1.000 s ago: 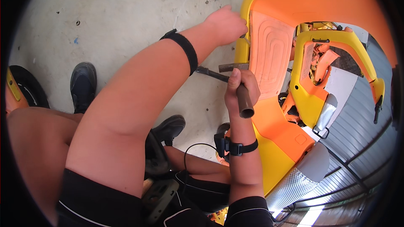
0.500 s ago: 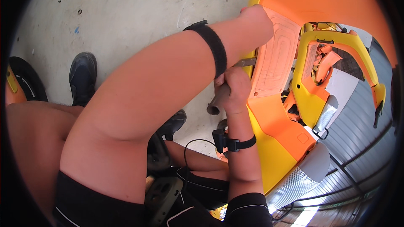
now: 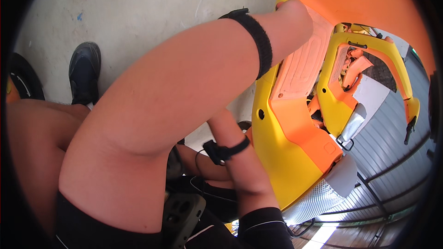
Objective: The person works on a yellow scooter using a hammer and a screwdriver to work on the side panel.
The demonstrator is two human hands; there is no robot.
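My left arm reaches across the view, a black strap on its wrist. My left hand (image 3: pixel 296 20) is bent at the wrist against the near edge of a ridged orange footboard (image 3: pixel 297 67) on a yellow and orange scooter body (image 3: pixel 277 152). Its fingers are hidden on the far side. Most of my right hand (image 3: pixel 218 119) is covered by the left forearm. Only its base shows, above a wrist strap carrying a small black device (image 3: pixel 213 152). Whatever it may hold cannot be seen. A round dark hole (image 3: pixel 261 114) sits in the yellow side panel.
Beyond stands a second yellow and orange scooter body (image 3: pixel 339 106). Silvery mesh wrapping (image 3: pixel 316 198) covers the near scooter's lower end. At left are a black shoe (image 3: pixel 85 71) and a black tyre (image 3: pixel 25 78) on the grey concrete floor (image 3: pixel 138 9).
My right hand has drawn down and left behind the left forearm; the brown metal tube it gripped is out of sight. The left hand has shifted slightly up and right.
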